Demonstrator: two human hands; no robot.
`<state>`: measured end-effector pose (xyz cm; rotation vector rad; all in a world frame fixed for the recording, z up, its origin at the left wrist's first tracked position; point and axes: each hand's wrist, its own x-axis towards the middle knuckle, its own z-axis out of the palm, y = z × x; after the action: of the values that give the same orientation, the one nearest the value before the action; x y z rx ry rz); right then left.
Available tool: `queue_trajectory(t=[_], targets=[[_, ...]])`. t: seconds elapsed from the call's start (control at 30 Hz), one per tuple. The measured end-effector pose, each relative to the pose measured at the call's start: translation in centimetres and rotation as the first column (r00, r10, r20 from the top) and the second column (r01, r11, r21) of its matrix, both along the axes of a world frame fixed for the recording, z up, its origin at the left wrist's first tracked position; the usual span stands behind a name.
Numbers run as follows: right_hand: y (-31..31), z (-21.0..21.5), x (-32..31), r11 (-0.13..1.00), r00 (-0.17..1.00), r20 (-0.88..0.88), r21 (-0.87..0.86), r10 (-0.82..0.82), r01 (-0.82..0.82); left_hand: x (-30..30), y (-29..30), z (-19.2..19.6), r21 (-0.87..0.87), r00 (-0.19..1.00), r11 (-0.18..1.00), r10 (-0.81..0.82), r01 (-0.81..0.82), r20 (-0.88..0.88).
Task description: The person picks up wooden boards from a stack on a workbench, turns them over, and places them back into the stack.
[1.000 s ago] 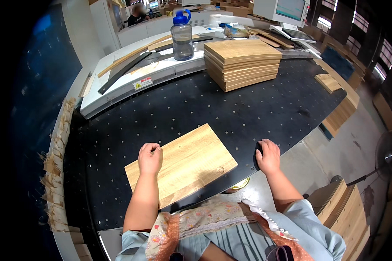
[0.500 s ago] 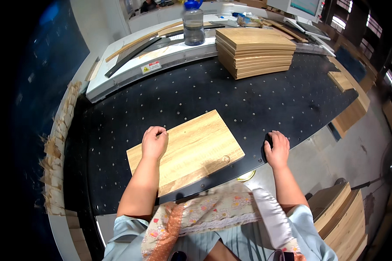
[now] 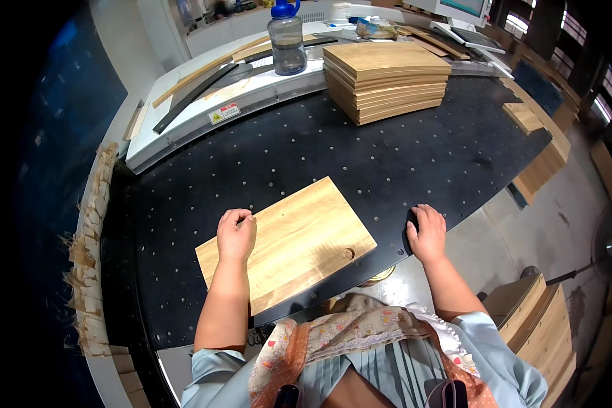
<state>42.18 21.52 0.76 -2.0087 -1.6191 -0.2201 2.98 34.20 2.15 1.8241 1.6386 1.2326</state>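
Observation:
A rectangular light wood-grain board (image 3: 299,234) lies flat at a slant on the dark table, near its front edge. A small round mark shows near its right corner. Over the board's far left edge rests my left hand (image 3: 236,236), its fingers curled in and closed. Whether they pinch the board's edge or some small thing is hidden. Farther right, my right hand (image 3: 427,234) lies on the table's front edge, fingers stretched and slightly apart, holding nothing and apart from the board.
The black table (image 3: 306,153) is dotted with small studs. A stack of similar boards (image 3: 387,75) stands at the back. Behind it, a white ledge (image 3: 183,136) carries a blue-capped water bottle (image 3: 287,44) and strips. More boards (image 3: 537,326) stand low at the right.
The whole view has shifted slightly. Both hands keep nearly the same places, the left curled at the board, the right on the table edge. The board stays put.

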Motion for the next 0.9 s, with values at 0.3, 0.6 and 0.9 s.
queue_trajectory(t=[0.3,0.6,0.9], targets=[[0.3,0.2,-0.1,1.0,1.0,0.008,0.013,-0.003,0.003,0.0,0.2,0.5,0.191,0.985,0.981,0.017,0.016,-0.171],[0.2,-0.5,-0.3,0.998,1.0,-0.005,0.053,-0.031,0.031,-0.1,-0.2,0.6,0.126,0.992,0.992,0.016,-0.001,-0.125],[-0.1,-0.4,0.0,0.999,1.0,-0.01,0.041,-0.015,0.015,0.3,-0.2,0.9,0.026,0.999,1.0,0.01,-0.009,-0.053]])
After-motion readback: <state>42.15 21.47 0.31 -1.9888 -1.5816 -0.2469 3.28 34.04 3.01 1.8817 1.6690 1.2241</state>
